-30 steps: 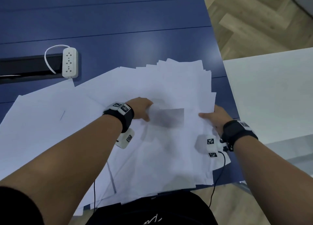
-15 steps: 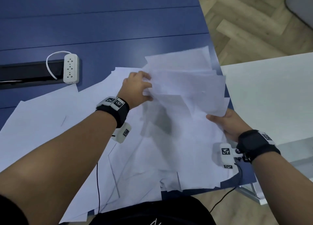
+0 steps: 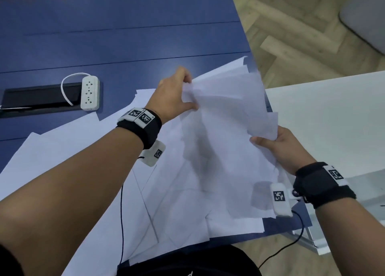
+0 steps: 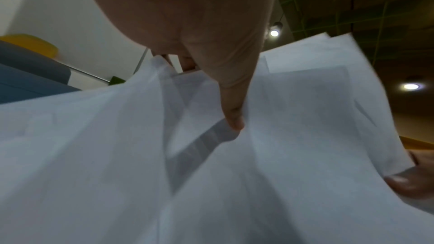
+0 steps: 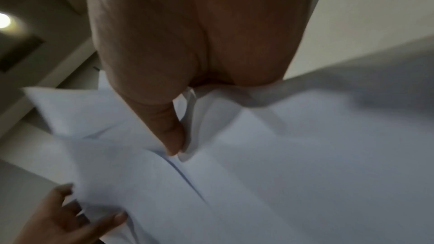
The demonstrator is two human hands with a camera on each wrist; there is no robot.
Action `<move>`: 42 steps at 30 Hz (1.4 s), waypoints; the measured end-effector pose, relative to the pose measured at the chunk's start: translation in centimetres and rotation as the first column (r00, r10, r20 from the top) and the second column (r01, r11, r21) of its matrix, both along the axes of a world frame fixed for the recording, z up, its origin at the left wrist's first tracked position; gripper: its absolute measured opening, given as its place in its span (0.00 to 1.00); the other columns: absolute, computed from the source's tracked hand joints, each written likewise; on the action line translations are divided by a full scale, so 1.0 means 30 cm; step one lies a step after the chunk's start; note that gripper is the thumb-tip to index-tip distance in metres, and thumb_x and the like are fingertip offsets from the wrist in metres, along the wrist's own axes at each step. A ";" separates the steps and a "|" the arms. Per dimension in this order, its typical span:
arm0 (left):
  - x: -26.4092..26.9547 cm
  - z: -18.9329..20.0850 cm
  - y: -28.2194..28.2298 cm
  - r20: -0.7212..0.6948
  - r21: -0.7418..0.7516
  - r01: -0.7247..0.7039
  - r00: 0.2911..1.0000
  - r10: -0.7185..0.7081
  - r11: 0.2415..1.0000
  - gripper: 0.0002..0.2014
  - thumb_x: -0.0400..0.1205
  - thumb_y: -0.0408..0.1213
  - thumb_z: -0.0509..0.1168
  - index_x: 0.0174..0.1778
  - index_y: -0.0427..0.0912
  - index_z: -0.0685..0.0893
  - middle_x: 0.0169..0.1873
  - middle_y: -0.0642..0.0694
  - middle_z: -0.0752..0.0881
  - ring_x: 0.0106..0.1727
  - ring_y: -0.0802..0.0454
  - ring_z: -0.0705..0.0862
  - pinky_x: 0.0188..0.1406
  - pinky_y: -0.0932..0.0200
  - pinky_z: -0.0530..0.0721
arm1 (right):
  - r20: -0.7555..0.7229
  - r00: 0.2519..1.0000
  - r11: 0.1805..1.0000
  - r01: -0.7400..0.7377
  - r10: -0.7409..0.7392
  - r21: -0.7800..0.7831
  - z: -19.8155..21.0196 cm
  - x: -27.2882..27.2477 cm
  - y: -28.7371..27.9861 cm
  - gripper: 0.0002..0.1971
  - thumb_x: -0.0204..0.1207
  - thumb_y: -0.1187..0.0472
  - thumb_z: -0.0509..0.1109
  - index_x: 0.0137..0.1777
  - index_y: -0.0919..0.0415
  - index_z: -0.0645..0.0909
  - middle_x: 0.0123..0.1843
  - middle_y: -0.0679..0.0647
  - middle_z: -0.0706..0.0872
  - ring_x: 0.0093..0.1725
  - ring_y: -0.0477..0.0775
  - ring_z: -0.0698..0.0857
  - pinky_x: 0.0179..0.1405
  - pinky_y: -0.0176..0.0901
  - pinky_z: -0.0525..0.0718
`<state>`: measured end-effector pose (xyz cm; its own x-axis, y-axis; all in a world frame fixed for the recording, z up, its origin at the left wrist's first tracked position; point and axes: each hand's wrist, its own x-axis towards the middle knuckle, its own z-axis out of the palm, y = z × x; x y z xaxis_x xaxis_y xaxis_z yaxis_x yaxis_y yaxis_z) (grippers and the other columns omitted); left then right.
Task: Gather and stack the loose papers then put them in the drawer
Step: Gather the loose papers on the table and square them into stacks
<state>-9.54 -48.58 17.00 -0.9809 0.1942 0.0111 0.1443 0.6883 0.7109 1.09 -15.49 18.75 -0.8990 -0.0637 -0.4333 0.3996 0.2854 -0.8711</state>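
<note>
wrists: black bands (image 3: 145,130) | white tagged modules (image 3: 280,198) | black cables (image 3: 121,213)

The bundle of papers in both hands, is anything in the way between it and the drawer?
No drawer shows in any view, so that path cannot be judged. The left hand and right hand already grip the lifted papers, with nothing between them. More loose sheets lie on the blue table.

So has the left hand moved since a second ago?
Yes. The left hand has gone up and away from the person, gripping the papers; it is now level with the power strip.
</note>
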 end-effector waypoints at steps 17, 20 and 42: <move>-0.004 -0.020 0.019 0.017 -0.154 0.128 0.992 -0.127 0.980 0.21 0.75 0.44 0.83 0.62 0.49 0.87 0.50 0.49 0.93 0.56 0.38 0.88 0.62 0.49 0.78 | -0.139 0.980 0.926 0.178 -0.139 0.334 -0.183 0.001 -0.190 0.15 0.79 0.60 0.82 0.35 0.61 0.80 0.33 0.54 0.84 0.35 0.54 0.79 0.37 0.46 0.79; -0.002 -0.021 -0.022 -0.055 -0.059 0.050 0.997 -0.054 0.997 0.37 0.73 0.51 0.86 0.77 0.52 0.79 0.70 0.50 0.85 0.72 0.42 0.80 0.76 0.42 0.77 | -0.185 0.977 0.938 0.156 -0.102 0.309 -0.119 -0.016 -0.179 0.18 0.80 0.61 0.81 0.34 0.66 0.78 0.31 0.53 0.78 0.31 0.51 0.72 0.34 0.44 0.72; 0.561 -0.475 -0.201 0.416 -0.498 0.251 0.909 -0.025 0.830 0.62 0.67 0.92 0.51 0.88 0.71 0.26 0.91 0.50 0.22 0.93 0.36 0.26 0.84 0.12 0.41 | -0.071 0.964 0.954 0.265 -0.257 0.143 0.063 -0.094 0.069 0.10 0.72 0.62 0.88 0.51 0.60 0.94 0.49 0.59 0.97 0.54 0.72 0.94 0.61 0.74 0.89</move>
<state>7.27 -54.61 2.76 -0.8466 0.1918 -0.4965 0.0667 0.9637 0.2587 -1.72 -13.40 20.64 -0.8969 0.2381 -0.3727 0.4335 0.3060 -0.8476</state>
